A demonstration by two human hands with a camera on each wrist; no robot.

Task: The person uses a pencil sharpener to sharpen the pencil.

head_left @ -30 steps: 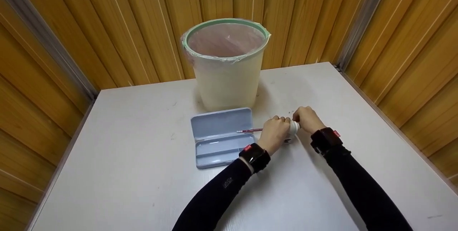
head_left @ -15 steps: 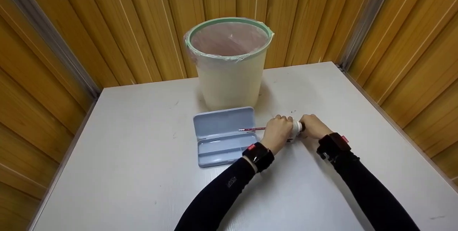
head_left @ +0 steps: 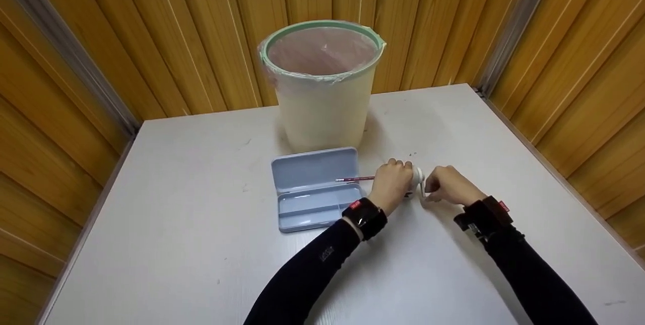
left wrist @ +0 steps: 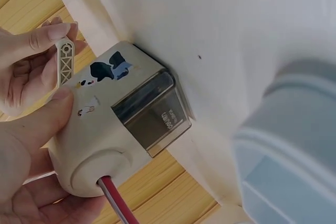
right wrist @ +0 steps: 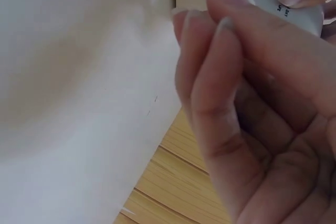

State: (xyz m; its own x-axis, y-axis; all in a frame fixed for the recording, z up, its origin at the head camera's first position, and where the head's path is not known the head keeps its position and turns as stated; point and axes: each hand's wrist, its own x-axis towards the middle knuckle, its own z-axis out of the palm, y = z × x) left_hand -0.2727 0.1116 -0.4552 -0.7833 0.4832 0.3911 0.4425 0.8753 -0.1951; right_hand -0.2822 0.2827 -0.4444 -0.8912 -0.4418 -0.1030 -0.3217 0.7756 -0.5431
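Observation:
A white hand-crank pencil sharpener [left wrist: 100, 103] with cartoon cow-like patches and a see-through shavings drawer [left wrist: 163, 119] stands on the table. My left hand [head_left: 391, 186] grips its body, thumb on one side and fingers round the other. A red pencil [left wrist: 116, 199] sticks into its front hole; in the head view the pencil's eraser end points left over the pencil case. At the back, my right hand [head_left: 448, 185] pinches the end of the crank [left wrist: 65, 62] between thumb and fingers. The right wrist view shows those curled fingertips [right wrist: 223, 30] with the crank hidden behind them.
An open blue pencil case [head_left: 307, 225] lies left of the hands, its lid leaning back. Behind it stands a cream bin [head_left: 325, 113] with a green rim and a plastic liner. Wood-patterned panels [head_left: 201, 38] enclose the white table [head_left: 176, 204].
My right hand has swung round with the crank, first towards me and to the right, and its fingers now sit lower beside the sharpener. The left hand keeps its hold.

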